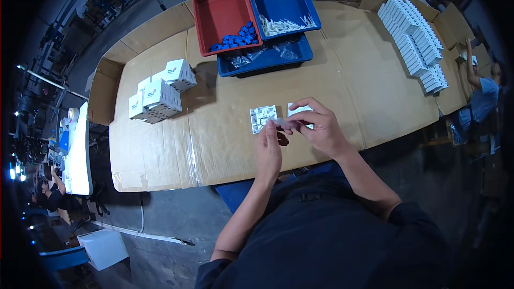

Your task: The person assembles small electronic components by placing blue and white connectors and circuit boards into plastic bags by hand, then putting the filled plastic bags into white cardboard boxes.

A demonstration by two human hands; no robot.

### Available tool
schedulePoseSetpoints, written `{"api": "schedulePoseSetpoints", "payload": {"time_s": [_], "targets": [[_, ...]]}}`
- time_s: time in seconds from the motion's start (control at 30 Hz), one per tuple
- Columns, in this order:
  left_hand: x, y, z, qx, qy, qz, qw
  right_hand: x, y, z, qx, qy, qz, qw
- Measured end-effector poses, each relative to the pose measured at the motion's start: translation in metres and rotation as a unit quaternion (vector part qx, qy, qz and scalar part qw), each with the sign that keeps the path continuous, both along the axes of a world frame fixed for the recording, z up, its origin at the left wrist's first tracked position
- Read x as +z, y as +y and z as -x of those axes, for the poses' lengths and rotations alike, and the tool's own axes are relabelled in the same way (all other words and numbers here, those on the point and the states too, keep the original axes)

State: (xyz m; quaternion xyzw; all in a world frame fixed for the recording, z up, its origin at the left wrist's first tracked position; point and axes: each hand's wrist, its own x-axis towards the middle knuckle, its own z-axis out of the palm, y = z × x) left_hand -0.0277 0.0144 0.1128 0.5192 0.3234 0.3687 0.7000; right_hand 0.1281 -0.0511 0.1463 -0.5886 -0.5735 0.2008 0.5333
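Note:
Between my two hands is a small translucent piece that looks like a plastic bag (281,122), held above the near part of the cardboard-covered table. My left hand (269,147) pinches its left end with thumb and fingers. From the right, my right hand (321,129) closes on the other end, its index finger arched above. Just beyond my left fingertips lies a white square part (259,114) with moulded details, flat on the cardboard. A second white part (293,108) lies beside it, mostly covered by my right hand. What the bag contains is too small to tell.
Beyond my hands stand a red bin (217,13) with small blue parts, a blue bin (278,0) with white sticks, and a lower blue bin (267,69) with clear bags. White blocks (160,96) are stacked left, white parts (409,37) far right. A person (482,93) is at right.

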Motion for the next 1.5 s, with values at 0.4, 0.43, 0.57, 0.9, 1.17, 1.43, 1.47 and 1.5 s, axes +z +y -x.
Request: {"api": "schedulePoseSetpoints", "payload": {"time_s": [0.4,0.43,0.57,0.9,1.17,1.43,1.47,1.5], "targets": [[0.003,-0.002,-0.042,-0.077,0.017,-0.029,0.996,-0.022,-0.033,-0.045,-0.035,0.361,0.121,0.924],[0.003,-0.004,-0.045,-0.070,0.016,-0.028,0.997,-0.026,-0.034,-0.052,-0.016,0.374,0.144,0.916],[-0.008,-0.003,-0.047,-0.120,0.026,0.076,0.990,-0.042,-0.037,-0.062,-0.067,0.387,0.151,0.907],[-0.021,0.012,-0.018,-0.012,0.289,-0.395,0.872,-0.086,-0.008,-0.061,-0.025,0.358,0.219,0.907],[-0.043,0.040,-0.009,-0.023,0.295,-0.474,0.829,-0.075,0.035,-0.048,0.050,0.197,0.270,0.941],[-0.055,0.052,-0.004,-0.018,0.275,-0.418,0.866,-0.056,0.057,-0.039,0.064,0.024,0.273,0.960],[-0.054,0.054,-0.005,-0.017,0.263,-0.404,0.876,-0.053,0.060,-0.039,0.061,0.005,0.260,0.964],[-0.053,0.056,-0.005,-0.016,0.252,-0.387,0.887,-0.051,0.063,-0.039,0.057,0.008,0.263,0.963]]}}
